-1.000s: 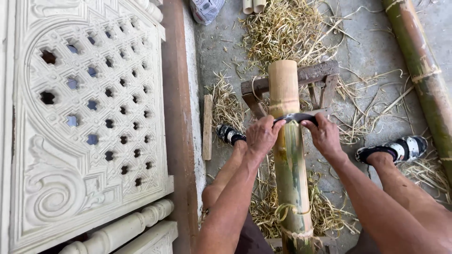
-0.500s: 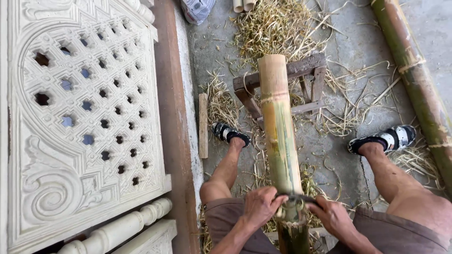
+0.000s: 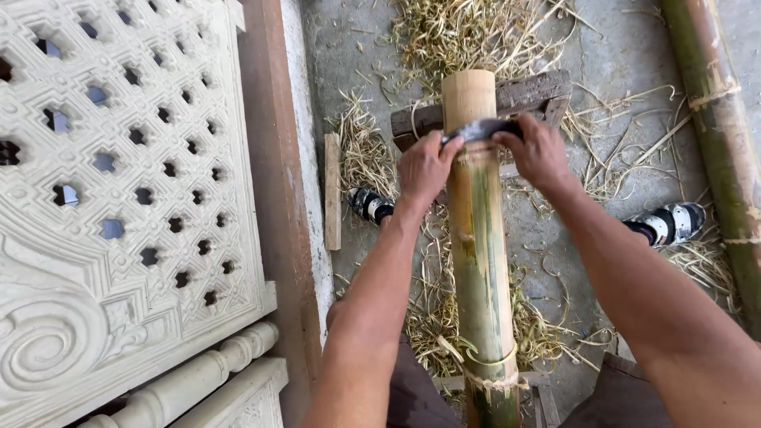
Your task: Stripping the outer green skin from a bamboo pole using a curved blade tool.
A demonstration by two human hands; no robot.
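Both arms reach forward and away from the body, nearly straight, forearms bare. The left hand (image 3: pixel 424 166) is closed in a fist, knuckles up, thumb side turned inward. The right hand (image 3: pixel 539 150) is closed likewise, just across from it, wrist slightly bent. The two hands sit level with each other, a narrow gap between them. Both legs are spread wide, each foot in a sandal planted on the floor.

Concrete floor (image 3: pixel 357 47) strewn with bamboo shavings (image 3: pixel 468 32).
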